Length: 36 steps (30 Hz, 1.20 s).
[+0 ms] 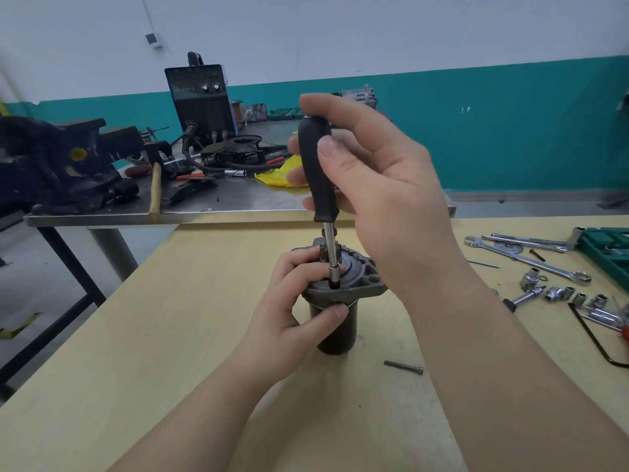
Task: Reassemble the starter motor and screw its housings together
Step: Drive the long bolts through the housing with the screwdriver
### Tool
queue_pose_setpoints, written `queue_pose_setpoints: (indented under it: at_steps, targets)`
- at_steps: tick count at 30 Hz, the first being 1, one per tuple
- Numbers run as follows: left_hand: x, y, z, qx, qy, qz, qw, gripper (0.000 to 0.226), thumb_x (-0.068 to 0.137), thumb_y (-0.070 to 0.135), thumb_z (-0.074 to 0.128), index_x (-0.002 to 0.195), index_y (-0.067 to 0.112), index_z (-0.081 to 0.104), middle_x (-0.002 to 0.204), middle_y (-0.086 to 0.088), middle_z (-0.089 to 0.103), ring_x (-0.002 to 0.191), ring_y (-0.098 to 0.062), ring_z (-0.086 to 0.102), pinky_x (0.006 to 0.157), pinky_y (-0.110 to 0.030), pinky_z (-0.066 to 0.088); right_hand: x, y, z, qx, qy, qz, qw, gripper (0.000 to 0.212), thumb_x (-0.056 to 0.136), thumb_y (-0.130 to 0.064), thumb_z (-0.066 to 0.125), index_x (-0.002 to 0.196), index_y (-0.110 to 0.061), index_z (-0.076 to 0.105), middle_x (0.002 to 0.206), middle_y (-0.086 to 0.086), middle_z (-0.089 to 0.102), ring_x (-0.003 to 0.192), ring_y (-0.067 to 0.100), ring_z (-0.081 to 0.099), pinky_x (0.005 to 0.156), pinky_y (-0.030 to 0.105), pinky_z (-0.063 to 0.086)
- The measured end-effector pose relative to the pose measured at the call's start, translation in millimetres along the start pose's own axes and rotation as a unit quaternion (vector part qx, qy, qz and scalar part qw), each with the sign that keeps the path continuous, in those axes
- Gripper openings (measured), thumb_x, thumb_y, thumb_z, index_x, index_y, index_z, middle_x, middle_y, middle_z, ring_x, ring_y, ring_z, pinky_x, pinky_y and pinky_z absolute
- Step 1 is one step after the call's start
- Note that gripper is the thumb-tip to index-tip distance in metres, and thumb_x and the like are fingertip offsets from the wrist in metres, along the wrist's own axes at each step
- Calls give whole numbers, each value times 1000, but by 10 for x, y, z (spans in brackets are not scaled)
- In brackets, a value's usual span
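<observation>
Starter motor (335, 321) stands upright on the worktop (170, 352), and my left hand (289, 311) wraps its body just under the flange. My right hand (371, 185) curls round the screwdriver (318, 172) handle; below that grip the tip sits in a flange hole, probably on a screw head, though shadow hides it. I'd keep the shaft plumb and press while turning. A spare bolt (404, 367) lies near the motor; sockets (558, 294) crowd the far right.

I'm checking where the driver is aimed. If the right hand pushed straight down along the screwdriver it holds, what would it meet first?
The right hand drives the screwdriver into the starter motor flange hole, seemingly onto a bolt head there.
</observation>
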<state>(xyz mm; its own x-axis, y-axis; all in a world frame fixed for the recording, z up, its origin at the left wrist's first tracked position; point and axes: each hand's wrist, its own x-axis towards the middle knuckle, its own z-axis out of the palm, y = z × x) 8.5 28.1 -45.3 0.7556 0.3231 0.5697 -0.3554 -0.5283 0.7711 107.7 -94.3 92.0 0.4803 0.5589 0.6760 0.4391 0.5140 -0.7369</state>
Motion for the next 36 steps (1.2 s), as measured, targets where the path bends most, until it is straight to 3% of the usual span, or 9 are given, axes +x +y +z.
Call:
queue_pose_setpoints:
  at_steps: [4, 8, 13, 17, 21, 24, 26, 31, 36]
  targets:
    - [-5, 12, 7, 0, 1, -6, 1000, 36, 90, 28, 76, 126, 31, 71, 142, 4, 54, 147, -33, 45, 113, -61, 45, 9, -13, -23, -28, 9, -21, 999, 31, 101, -15, 70, 127, -34, 70, 98, -8, 75, 90, 26, 75, 80, 48, 66]
    - [-11, 13, 21, -6, 4, -10, 1000, 34, 88, 26, 75, 122, 30, 72, 140, 4, 54, 149, -31, 43, 115, -60, 44, 22, 13, 25, -63, 58, -37, 996, 36, 95, -17, 79, 123, -37, 72, 88, -18, 69, 82, 17, 67, 69, 26, 60]
    - [0, 26, 16, -9, 4, 1, 1000, 37, 90, 26, 75, 125, 37, 71, 140, 10, 54, 148, -30, 45, 116, -59, 44, 28, -13, -31, -29, -5, -8, 1000, 29, 105, -22, 63, 130, -34, 70, 110, -20, 74, 109, 16, 73, 98, 49, 61]
    - [-1, 23, 16, -8, 2, -3, 1000, 37, 89, 27, 76, 125, 37, 71, 140, 13, 54, 149, -29, 44, 117, -58, 43, 5, -69, -103, 5, -42, 5, 999, 32, 108, -13, 59, 133, -30, 68, 107, 1, 79, 96, 24, 79, 83, 38, 65]
    - [-21, 1, 7, -5, 0, -11, 1000, 36, 89, 27, 76, 125, 27, 73, 143, 5, 53, 149, -31, 42, 116, -60, 43, 30, -44, -77, -47, 8, -26, 999, 32, 98, -17, 74, 123, -37, 70, 90, -16, 73, 85, 22, 73, 77, 45, 65]
    - [-22, 8, 9, -7, 4, -14, 1000, 36, 89, 29, 76, 124, 33, 72, 142, 5, 53, 150, -31, 42, 116, -61, 43, 43, -5, -12, -91, 56, -45, 993, 29, 96, -21, 78, 120, -36, 70, 86, -23, 69, 77, 10, 67, 73, 25, 57]
    - [-18, 13, 8, -8, 1, -12, 1000, 36, 89, 29, 76, 124, 35, 71, 141, 6, 53, 150, -31, 42, 116, -61, 43, 40, 1, 0, -102, 62, -49, 992, 28, 98, -21, 77, 122, -35, 71, 91, -24, 71, 83, 5, 68, 80, 25, 58]
    - [-11, 13, 2, -5, -2, -2, 1000, 37, 90, 26, 76, 127, 30, 71, 141, 6, 54, 148, -32, 43, 114, -61, 45, 29, -48, -109, -3, -34, 7, 999, 37, 103, -10, 61, 133, -32, 67, 115, -2, 79, 107, 20, 76, 92, 35, 63]
    - [-12, 20, 11, -9, -1, -3, 1000, 38, 90, 26, 76, 127, 30, 71, 142, 5, 54, 148, -32, 44, 116, -61, 43, 26, -42, -170, 73, -84, 37, 993, 42, 102, -2, 62, 137, -26, 66, 119, 8, 79, 104, 29, 79, 90, 41, 64]
